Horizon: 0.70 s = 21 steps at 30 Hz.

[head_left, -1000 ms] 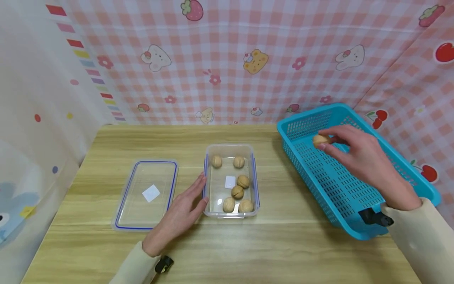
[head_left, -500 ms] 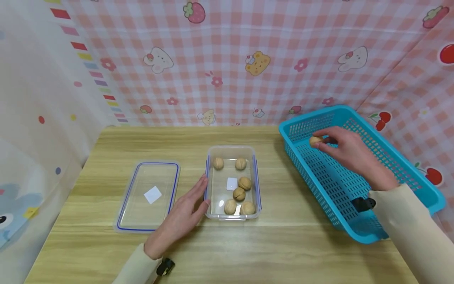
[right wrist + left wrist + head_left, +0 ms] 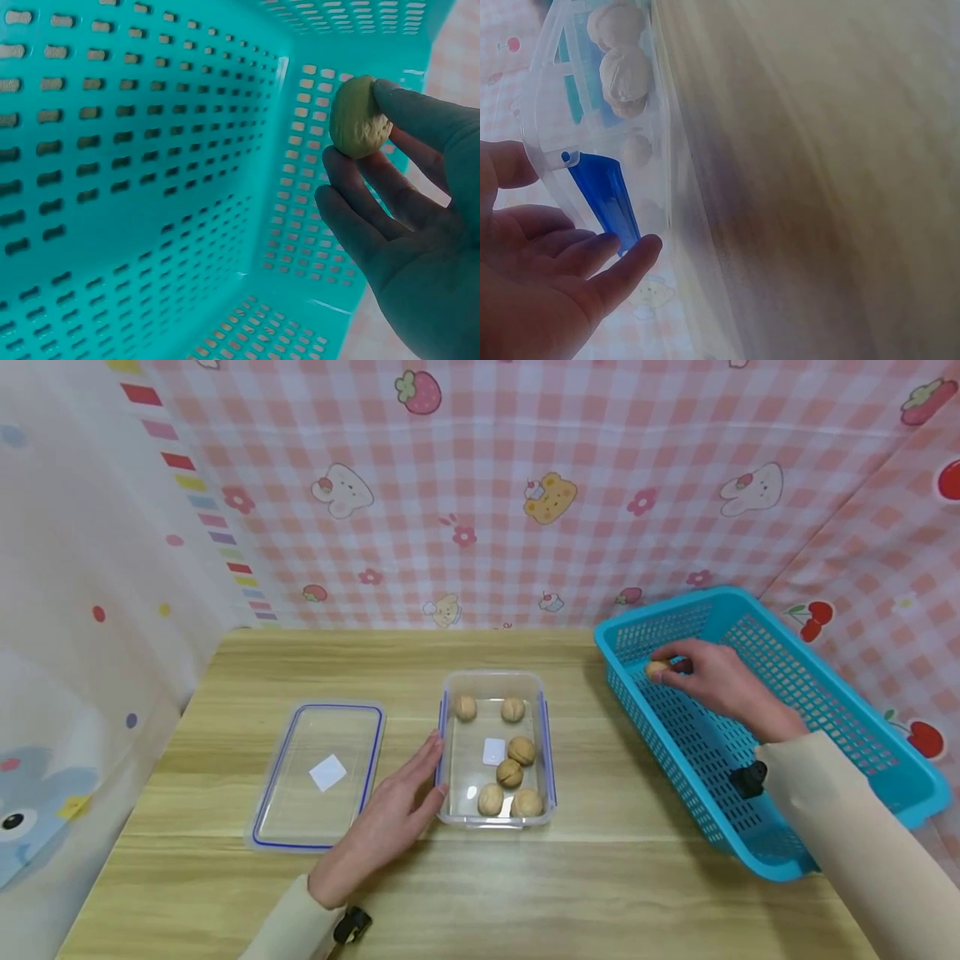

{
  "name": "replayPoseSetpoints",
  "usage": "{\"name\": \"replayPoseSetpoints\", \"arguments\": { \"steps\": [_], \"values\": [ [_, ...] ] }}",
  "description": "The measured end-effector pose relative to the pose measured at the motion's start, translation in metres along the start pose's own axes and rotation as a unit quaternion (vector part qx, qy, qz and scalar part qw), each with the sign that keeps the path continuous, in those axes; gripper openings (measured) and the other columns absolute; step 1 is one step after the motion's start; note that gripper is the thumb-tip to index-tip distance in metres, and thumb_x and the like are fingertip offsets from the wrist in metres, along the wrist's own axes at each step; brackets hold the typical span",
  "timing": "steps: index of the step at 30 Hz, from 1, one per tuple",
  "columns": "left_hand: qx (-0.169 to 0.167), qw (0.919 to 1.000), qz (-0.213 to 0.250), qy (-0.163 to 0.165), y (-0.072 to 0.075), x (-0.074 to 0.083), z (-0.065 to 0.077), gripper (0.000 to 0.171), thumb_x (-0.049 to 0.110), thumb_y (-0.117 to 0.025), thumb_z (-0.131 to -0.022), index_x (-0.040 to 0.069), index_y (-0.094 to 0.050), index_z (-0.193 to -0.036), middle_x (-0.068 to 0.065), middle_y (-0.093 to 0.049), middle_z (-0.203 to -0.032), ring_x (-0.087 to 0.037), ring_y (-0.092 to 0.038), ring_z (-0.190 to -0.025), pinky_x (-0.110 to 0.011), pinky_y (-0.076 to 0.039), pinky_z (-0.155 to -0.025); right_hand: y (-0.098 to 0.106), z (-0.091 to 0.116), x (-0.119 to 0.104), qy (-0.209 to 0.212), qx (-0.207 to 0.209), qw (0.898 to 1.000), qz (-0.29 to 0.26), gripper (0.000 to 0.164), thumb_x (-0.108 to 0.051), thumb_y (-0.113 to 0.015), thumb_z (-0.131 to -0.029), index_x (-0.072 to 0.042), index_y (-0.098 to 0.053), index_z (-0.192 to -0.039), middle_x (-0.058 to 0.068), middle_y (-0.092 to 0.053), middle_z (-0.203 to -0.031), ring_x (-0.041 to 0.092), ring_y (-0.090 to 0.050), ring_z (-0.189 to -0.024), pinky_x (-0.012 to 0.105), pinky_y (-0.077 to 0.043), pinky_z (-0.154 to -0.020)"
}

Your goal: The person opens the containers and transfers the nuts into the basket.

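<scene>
In my right hand (image 3: pixel 720 681) I pinch a walnut (image 3: pixel 358 120) between thumb and fingertips, over the far left part of a blue plastic basket (image 3: pixel 667 768). The right wrist view shows the walnut above the basket's perforated floor. My left hand (image 3: pixel 390 818) rests against the left side of a clear plastic box (image 3: pixel 468 768), its fingers fairly straight. In the left wrist view the fingers lie by the box's blue side latch (image 3: pixel 607 193). Several walnuts (image 3: pixel 521 750) sit inside the box, two at the far end and the others toward the near right.
A clear lid (image 3: pixel 300 810) with a blue seal and a white label (image 3: pixel 327 772) lies on the wooden table (image 3: pixel 525 893), left of the box. Patterned cloth (image 3: pixel 480 468) hangs behind the table and along both sides.
My right hand, still pinching the walnut, has moved left and slightly lower over the basket. The left hand stays at the box, and the head view has shifted slightly.
</scene>
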<state>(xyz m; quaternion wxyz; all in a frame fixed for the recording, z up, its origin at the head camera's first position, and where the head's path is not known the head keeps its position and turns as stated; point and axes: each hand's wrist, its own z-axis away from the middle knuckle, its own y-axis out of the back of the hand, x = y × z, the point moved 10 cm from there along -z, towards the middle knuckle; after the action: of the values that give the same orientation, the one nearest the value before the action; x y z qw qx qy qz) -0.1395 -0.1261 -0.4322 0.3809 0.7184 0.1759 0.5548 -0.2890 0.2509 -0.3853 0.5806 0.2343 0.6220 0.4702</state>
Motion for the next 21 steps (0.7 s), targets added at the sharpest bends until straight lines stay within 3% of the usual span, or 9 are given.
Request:
{"name": "replayPoseSetpoints", "arguments": {
  "steps": [9, 14, 21],
  "values": [
    [0.001, 1.0000, 0.008, 0.003, 0.000, -0.002, 0.000, 0.061, 0.020, -0.060, -0.105, 0.000, -0.035, -0.157, -0.012, -0.029, -0.167, -0.030, -0.034, -0.150, -0.050, -0.031, -0.121, -0.020, -0.015, 0.028, -0.028, -0.044, 0.998, -0.031, 0.046, -0.035, -0.067, -0.102, 0.000, -0.067, -0.133, 0.026, -0.064, -0.134, 0.045, -0.064, -0.119, 0.057, -0.056, -0.091],
    [-0.002, 1.0000, 0.009, -0.001, 0.000, 0.000, 0.001, 0.062, 0.020, -0.060, -0.105, 0.000, -0.035, -0.157, -0.013, -0.029, -0.167, -0.030, -0.034, -0.150, -0.050, -0.030, -0.121, -0.031, -0.019, 0.034, -0.016, -0.056, 0.998, -0.030, 0.044, -0.027, -0.069, -0.102, 0.005, -0.066, -0.131, 0.027, -0.066, -0.130, 0.046, -0.064, -0.116, 0.057, -0.056, -0.091],
    [0.003, 1.0000, 0.007, -0.001, 0.002, 0.000, 0.002, 0.062, 0.022, -0.059, -0.105, 0.000, -0.035, -0.157, -0.012, -0.029, -0.167, -0.030, -0.034, -0.150, -0.050, -0.030, -0.122, -0.034, -0.021, 0.036, -0.014, -0.067, 0.998, -0.016, 0.046, -0.028, -0.067, -0.102, 0.006, -0.064, -0.133, 0.028, -0.065, -0.131, 0.048, -0.062, -0.117, 0.059, -0.054, -0.092]
  ]
}}
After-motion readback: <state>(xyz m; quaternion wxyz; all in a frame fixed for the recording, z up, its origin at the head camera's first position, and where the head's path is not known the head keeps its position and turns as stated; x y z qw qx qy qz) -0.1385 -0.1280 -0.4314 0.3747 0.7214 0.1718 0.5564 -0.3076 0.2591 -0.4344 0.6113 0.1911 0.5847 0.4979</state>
